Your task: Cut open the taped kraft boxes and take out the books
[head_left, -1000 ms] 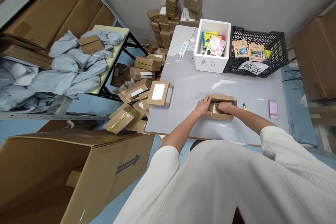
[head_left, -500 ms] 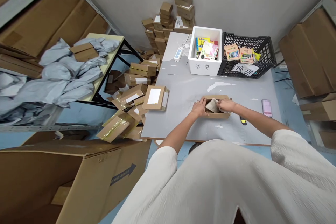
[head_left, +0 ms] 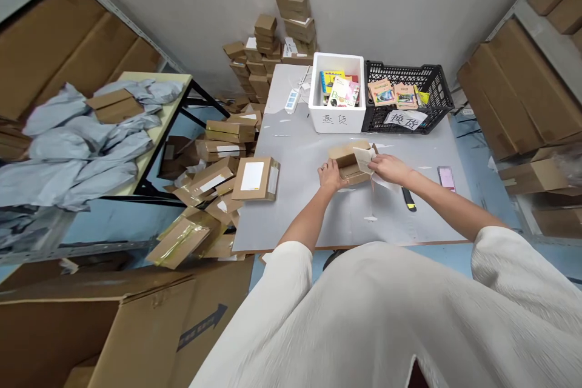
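An open brown cardboard box [head_left: 349,160] rests on the grey table [head_left: 300,218], slightly tilted. My left hand [head_left: 331,176] grips the box's left end, its fingers over the near left edge. At the box's right end my right hand [head_left: 388,168] is closed on a pale paper piece [head_left: 364,159], which stands up out of the box. More whitish paper hangs below my right hand. A black and yellow cutter [head_left: 408,199] lies to the right of the box, below my right forearm.
A white foam bin [head_left: 337,120] with booklets and a black crate [head_left: 436,97] stand at the table's back. A labelled box [head_left: 255,179] lies at the left edge, a phone [head_left: 446,178] at the right. Piled cartons [head_left: 218,176] and a side table with grey bags [head_left: 68,142] are further left.
My right hand has pulled the paper piece up and right out of the box. The box has turned slightly and its inside shows more. The camera view has shifted.
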`<state>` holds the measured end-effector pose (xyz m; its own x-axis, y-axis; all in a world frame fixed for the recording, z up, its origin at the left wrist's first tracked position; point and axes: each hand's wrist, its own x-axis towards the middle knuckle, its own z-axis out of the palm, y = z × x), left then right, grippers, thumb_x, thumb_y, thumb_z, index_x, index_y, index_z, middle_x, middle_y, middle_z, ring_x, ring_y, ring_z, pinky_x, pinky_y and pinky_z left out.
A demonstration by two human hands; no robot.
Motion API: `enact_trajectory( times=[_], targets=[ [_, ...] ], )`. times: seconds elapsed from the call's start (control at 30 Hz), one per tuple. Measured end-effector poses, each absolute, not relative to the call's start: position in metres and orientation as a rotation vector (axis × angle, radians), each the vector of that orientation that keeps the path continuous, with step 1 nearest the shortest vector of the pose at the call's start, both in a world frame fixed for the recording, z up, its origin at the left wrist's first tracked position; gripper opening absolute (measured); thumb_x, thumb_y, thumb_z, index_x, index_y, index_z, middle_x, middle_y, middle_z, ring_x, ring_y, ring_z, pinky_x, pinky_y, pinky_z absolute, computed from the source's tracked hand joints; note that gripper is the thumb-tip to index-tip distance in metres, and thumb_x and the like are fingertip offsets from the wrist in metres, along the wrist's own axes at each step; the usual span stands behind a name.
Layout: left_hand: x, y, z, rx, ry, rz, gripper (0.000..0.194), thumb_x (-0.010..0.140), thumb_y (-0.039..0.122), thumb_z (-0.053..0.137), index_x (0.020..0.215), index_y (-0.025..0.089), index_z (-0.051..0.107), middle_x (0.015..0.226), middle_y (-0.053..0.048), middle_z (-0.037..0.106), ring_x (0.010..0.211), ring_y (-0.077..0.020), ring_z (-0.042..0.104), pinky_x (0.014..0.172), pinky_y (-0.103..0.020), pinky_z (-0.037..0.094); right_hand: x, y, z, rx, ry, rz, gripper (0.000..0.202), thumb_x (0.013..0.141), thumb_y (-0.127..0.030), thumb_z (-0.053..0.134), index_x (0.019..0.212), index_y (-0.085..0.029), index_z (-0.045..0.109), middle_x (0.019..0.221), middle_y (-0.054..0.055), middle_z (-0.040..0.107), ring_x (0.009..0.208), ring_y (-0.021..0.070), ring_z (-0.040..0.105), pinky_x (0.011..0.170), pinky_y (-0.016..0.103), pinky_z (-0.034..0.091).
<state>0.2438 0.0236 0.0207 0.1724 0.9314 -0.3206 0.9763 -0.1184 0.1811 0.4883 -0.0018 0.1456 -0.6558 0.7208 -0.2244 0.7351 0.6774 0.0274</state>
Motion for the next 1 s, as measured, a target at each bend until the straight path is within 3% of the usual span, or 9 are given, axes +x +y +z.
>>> enact_trajectory(
  times=[0.27, 0.53, 0.7, 0.87, 1.0],
  targets=[
    [0.237, 0.034, 0.018, 2.093, 1.860, -0.230, 0.104, 0.092, 0.072, 0.067, 0.174, 0.022, 0.025, 0.177, -0.022, 0.031, 0.151, -0.0445, 0.039, 0.121, -0.053, 0.034, 0.472, -0.048, 0.135, 1.180, 2.731, -0.163, 0.027, 0.110, -0.014, 0.047, 0.118, -0.015, 0.072, 0.113, 0.018, 0.074, 0.113, 0.0291, 0.067, 0.097, 0.037, 0.048],
    [0.234, 0.027, 0.014, 2.070, 1.845, -0.175, 0.103, 0.091, 0.073, 0.070, 0.172, 0.022, 0.031, 0.181, -0.020, 0.026, 0.158, -0.0409, 0.036, 0.127, -0.053, 0.031, 0.469, -0.049, 0.065, 1.279, 2.365, -0.457, 0.027, 0.101, -0.006, 0.054, 0.116, -0.010, 0.077, 0.117, 0.020, 0.079, 0.112, 0.0293, 0.075, 0.091, 0.032, 0.052],
    [0.230, 0.020, 0.004, 2.041, 1.795, -0.065, 0.100, 0.093, 0.070, 0.070, 0.172, 0.022, 0.033, 0.184, -0.020, 0.018, 0.166, -0.0429, 0.025, 0.132, -0.056, 0.025, 0.467, -0.051, 0.012, 1.495, 2.170, -0.652, 0.031, 0.100, -0.009, 0.059, 0.124, -0.011, 0.077, 0.127, 0.023, 0.077, 0.119, 0.0327, 0.073, 0.096, 0.035, 0.053],
    [0.221, 0.013, -0.003, 2.025, 1.743, 0.038, 0.094, 0.096, 0.059, 0.070, 0.174, 0.022, 0.031, 0.185, -0.020, 0.018, 0.167, -0.0424, 0.026, 0.135, -0.060, 0.019, 0.472, -0.062, -0.019, 1.649, 2.288, -0.811, 0.056, 0.099, -0.007, 0.054, 0.153, -0.019, 0.061, 0.147, 0.016, 0.068, 0.123, 0.0278, 0.068, 0.099, 0.034, 0.053],
    [0.208, 0.005, -0.005, 1.970, 1.771, 0.202, 0.090, 0.099, 0.057, 0.065, 0.174, 0.022, 0.031, 0.185, -0.020, 0.019, 0.170, -0.0427, 0.020, 0.135, -0.062, 0.017, 0.494, -0.061, -0.025, 1.891, 2.530, -0.760, 0.048, 0.102, -0.013, 0.047, 0.146, -0.020, 0.065, 0.142, 0.016, 0.066, 0.127, 0.0296, 0.063, 0.106, 0.039, 0.052]
  ],
)
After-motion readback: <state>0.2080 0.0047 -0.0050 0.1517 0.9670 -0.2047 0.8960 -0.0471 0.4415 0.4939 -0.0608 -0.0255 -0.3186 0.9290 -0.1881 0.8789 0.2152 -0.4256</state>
